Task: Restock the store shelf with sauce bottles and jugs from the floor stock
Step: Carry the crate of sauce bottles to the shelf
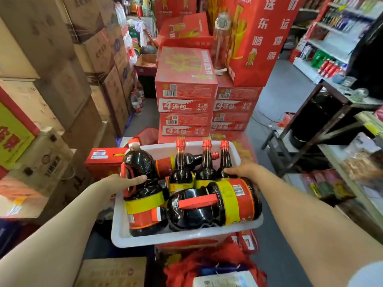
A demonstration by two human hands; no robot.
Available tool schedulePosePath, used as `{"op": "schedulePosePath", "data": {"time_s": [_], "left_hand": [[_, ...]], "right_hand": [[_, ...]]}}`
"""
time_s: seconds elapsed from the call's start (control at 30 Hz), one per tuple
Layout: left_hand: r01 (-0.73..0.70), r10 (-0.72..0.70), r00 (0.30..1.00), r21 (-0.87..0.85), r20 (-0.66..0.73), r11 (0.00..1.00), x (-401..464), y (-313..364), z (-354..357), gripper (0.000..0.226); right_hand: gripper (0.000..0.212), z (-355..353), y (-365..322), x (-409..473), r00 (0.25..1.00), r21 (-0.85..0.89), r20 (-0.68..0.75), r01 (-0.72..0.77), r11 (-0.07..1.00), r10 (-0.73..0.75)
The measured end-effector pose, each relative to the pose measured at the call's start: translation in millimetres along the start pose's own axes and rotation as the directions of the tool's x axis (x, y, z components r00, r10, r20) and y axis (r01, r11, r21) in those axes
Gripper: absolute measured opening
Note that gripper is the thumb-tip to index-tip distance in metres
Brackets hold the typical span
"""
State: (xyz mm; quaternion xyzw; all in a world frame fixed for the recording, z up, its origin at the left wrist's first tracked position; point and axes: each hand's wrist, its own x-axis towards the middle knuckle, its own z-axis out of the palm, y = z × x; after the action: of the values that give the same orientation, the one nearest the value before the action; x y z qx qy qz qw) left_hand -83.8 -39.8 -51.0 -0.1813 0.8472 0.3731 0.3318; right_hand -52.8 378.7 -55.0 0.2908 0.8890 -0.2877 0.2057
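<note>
A white plastic tub point(186, 237) holds the sauce stock. An upright dark jug point(143, 195) with a red handle stands at its left. A second jug point(215, 204) lies on its side at the front right. Three slim red-capped bottles point(180, 168) stand behind them, and another bottle point(186, 160) lies flat at the back. My left hand point(122, 182) grips the tub's left rim, fingers reaching inward against the upright jug. My right hand point(242, 170) grips the right rim, fingertips beside the rightmost bottle point(224, 160). Both thumbs are hidden.
Red drink cartons point(185, 90) are stacked straight ahead, with more red packs under the tub. Tall brown cardboard boxes point(68, 83) wall the left side. A stocked store shelf point(335, 38) and a dark table point(323, 112) stand on the right, beside a grey floor aisle point(284, 94).
</note>
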Motion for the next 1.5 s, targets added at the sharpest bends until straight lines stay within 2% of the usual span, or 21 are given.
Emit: {"op": "schedulePosePath", "data": {"time_s": [0.1, 0.27, 0.37, 0.43, 0.57, 0.63, 0.7, 0.77, 0.87, 1.0, 1.17, 1.27, 1.5], "left_hand": [[0.04, -0.04, 0.999, 0.002, 0.03, 0.999, -1.0, 2.6, 1.4, 0.134], [0.075, -0.075, 0.996, 0.004, 0.054, 0.997, -8.1, 4.4, -0.4, 0.146], [0.077, -0.073, 0.995, -0.056, 0.062, 0.995, -8.4, 1.0, 1.2, 0.155], [0.078, -0.074, 0.996, -0.088, 0.052, 0.993, -12.3, 0.6, 2.8, 0.152], [0.072, -0.071, 0.997, -0.06, 0.021, 0.996, -16.0, 3.0, 6.5, 0.133], [0.076, -0.076, 0.997, -0.04, 0.008, 0.996, -17.0, 4.4, 6.6, 0.127], [0.076, -0.076, 0.997, -0.029, 0.007, 0.997, -18.2, 4.4, 5.1, 0.134], [0.074, -0.074, 0.997, -0.017, 0.021, 0.997, -19.6, 3.8, 6.2, 0.136], [0.082, -0.08, 0.996, -0.036, 0.039, 0.996, -22.5, 3.3, 8.6, 0.124], [0.074, -0.071, 0.996, -0.048, 0.045, 0.996, -22.9, 3.7, 5.3, 0.148], [0.061, -0.061, 0.998, 0.039, 0.008, 0.997, -31.1, 12.1, 2.7, 0.141], [0.075, -0.075, 0.997, 0.011, 0.025, 0.997, -28.8, 10.1, 3.8, 0.139], [0.067, -0.068, 0.998, -0.094, -0.014, 0.993, -28.8, 0.2, 12.0, 0.167]], "right_hand": [[0.101, -1.8, 0.2, 2.8, 0.998, -0.023, 0.044, -0.052, 0.998, 0.053], [0.115, -1.5, 1.3, 6.9, 0.981, -0.036, 0.128, -0.145, 0.989, 0.148], [0.134, -0.5, 4.5, 9.9, 0.972, 0.007, 0.175, -0.163, 0.987, 0.16], [0.141, 0.2, 8.0, 10.8, 0.971, 0.027, 0.18, -0.166, 0.986, 0.159], [0.113, 1.9, 7.4, -0.7, 0.97, 0.071, 0.172, -0.185, 0.98, 0.171], [0.118, 3.1, 9.4, -6.6, 0.976, 0.058, 0.143, -0.174, 0.983, 0.164], [0.13, 5.1, 12.4, -11.8, 0.979, 0.048, 0.124, -0.166, 0.985, 0.159], [0.123, 7.5, 18.1, -14.9, 0.981, 0.037, 0.117, -0.162, 0.986, 0.157], [0.115, 9.5, 23.6, -18.9, 0.982, 0.035, 0.113, -0.155, 0.987, 0.15], [0.106, 9.5, 21.6, -17.8, 0.985, 0.07, 0.098, -0.147, 0.987, 0.14], [0.115, 7.7, 20.9, -13.0, 0.987, 0.108, 0.09, -0.142, 0.984, 0.133], [0.11, 8.0, 20.0, -14.0, 0.987, 0.136, 0.087, -0.143, 0.98, 0.132], [0.103, 5.8, 17.9, -20.8, 0.987, 0.164, 0.112, -0.136, 0.977, 0.119]]}}
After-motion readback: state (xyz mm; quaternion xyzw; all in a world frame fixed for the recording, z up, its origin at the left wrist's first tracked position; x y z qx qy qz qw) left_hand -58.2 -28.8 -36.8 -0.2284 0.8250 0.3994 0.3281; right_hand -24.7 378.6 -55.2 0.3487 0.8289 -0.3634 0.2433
